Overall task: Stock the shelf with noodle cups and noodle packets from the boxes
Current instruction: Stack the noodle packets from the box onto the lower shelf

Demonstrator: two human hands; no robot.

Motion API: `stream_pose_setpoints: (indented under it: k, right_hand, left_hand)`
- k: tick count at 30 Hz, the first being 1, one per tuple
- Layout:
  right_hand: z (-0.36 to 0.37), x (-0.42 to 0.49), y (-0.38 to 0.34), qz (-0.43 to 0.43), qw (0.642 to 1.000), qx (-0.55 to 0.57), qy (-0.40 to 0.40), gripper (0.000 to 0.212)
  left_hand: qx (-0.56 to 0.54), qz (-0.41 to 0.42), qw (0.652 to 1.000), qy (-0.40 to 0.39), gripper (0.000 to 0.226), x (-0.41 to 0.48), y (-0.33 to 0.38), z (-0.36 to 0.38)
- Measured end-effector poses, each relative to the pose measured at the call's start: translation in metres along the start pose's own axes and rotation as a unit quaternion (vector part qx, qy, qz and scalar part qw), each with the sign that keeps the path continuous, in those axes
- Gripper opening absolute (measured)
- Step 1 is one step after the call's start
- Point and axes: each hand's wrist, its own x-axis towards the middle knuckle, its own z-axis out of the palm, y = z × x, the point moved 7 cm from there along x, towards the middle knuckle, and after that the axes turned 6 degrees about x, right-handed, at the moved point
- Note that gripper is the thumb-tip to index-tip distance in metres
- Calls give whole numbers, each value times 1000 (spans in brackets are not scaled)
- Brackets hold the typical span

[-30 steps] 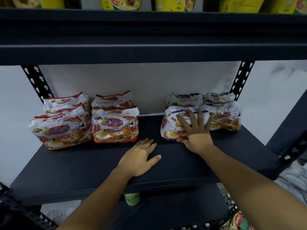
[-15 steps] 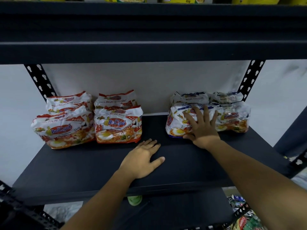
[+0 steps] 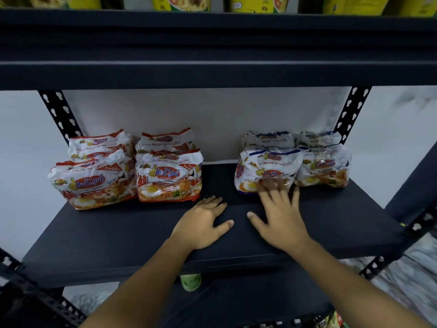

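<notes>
A dark shelf board [image 3: 142, 233] carries red-and-white noodle packets [image 3: 169, 176] stacked at the back left and blue-and-white noodle packets [image 3: 267, 166] stacked at the back right. My left hand [image 3: 201, 223] lies flat on the board in the middle, fingers straight. My right hand [image 3: 281, 218] hovers just in front of the front blue-and-white pack, fingers spread and blurred, holding nothing. Yellow noodle cups [image 3: 182, 2] stand on the shelf above; only their bottoms show.
The upper shelf's thick front beam [image 3: 212, 74] hangs low overhead. Perforated uprights [image 3: 352, 110] frame the back corners. A green cup [image 3: 190, 281] shows below the board's front edge, and more packets [image 3: 335, 321] lie at the bottom right.
My right hand has come off the front blue-and-white pack and drawn back toward me. My left hand has stayed flat on the board.
</notes>
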Motion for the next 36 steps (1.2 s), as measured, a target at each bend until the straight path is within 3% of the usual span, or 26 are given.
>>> stream_pose_setpoints:
  k: [4,7,20,26,32,36]
  right_hand:
    - [26,-35,-25,18,989,82,-125,70]
    - [33,-42,-31,17,985,66,-158,65]
    - [30,-48,-32,10,985,64,-157,63]
    - [16,-63,-39,-52,984,121,-117,58]
    - [-10,-109,-49,-91,977,165,-103,59]
    - [-25,-153,-50,-102,969,181,-135,60]
  left_hand:
    - [3,-10,1000,0,69,-3,1,-2]
    - [15,-20,1000,3,65,-7,2,-5]
    - [-8,-56,998,-20,59,-45,14,-1]
    - [-23,-71,997,-16,60,-82,31,-3]
    - [-33,-78,996,-6,59,-129,60,-12]
    - [-43,-93,995,5,58,-163,82,-15]
